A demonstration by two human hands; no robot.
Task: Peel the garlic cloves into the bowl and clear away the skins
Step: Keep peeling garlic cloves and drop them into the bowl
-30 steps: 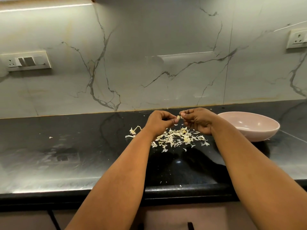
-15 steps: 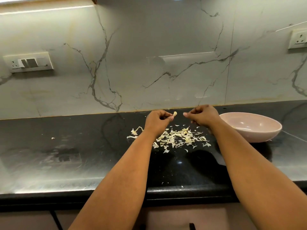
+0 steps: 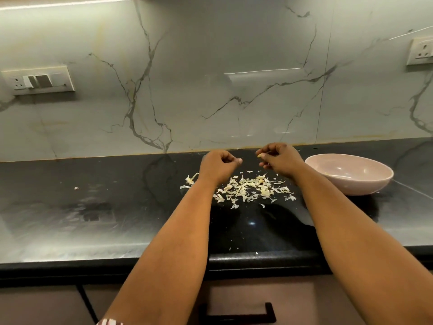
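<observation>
Home kitchen. Evidence: polished black stone countertop [image 3: 93,221], veined marble-look backsplash [image 3: 210,78] beyond the fingers, wall switch plate [image 3: 41,80] far left, socket [image 3: 421,51] right, drawer handle [image 3: 236,314] below.

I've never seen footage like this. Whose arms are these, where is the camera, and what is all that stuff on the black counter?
No machine here: these are a person's two bare arms, filmed by one wide camera worn on the head, looking forward and down. The left hand has its fingers curled; I cannot tell whether it holds anything. The right hand pinches a small pale piece at its fingertips, probably a garlic clove, though it is too small to be sure. On the black counter below the hands lies a heap of papery garlic skins. To the right stands a pink bowl, meant for the peeled cloves. Behind is a marble wall with switch plates.
</observation>
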